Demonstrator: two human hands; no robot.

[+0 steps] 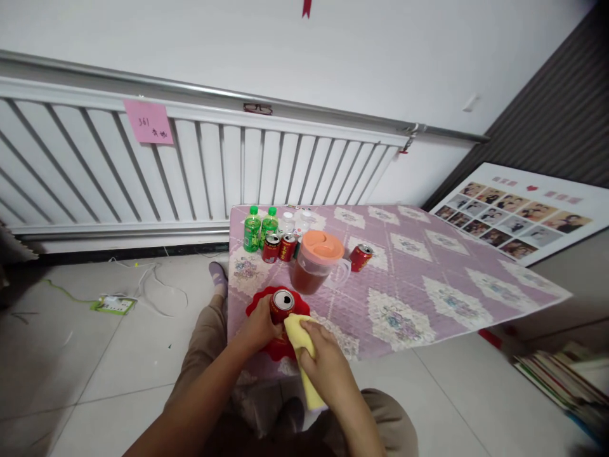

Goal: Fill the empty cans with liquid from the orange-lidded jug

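My left hand (261,325) is wrapped round a red can (284,303), whose opened top faces up. The can is over a red scalloped tray (277,351) near the table's front edge. In my right hand (324,360) is a folded yellow cloth (311,390), its upper end against the can's right side. Just behind stands a clear pitcher (309,277) of brown liquid with an orange lid (323,245). Two more red cans (271,248) stand close together left of the pitcher, and another red can (361,257) is to its right.
Green-capped bottles (252,233) and white-capped bottles (287,223) stand at the back left of the table (394,285), which has a purple patterned cloth. Behind it is a white radiator (233,158). A photo board (514,212) leans at the right. Cables and a green-labelled power strip (115,304) lie on the floor.
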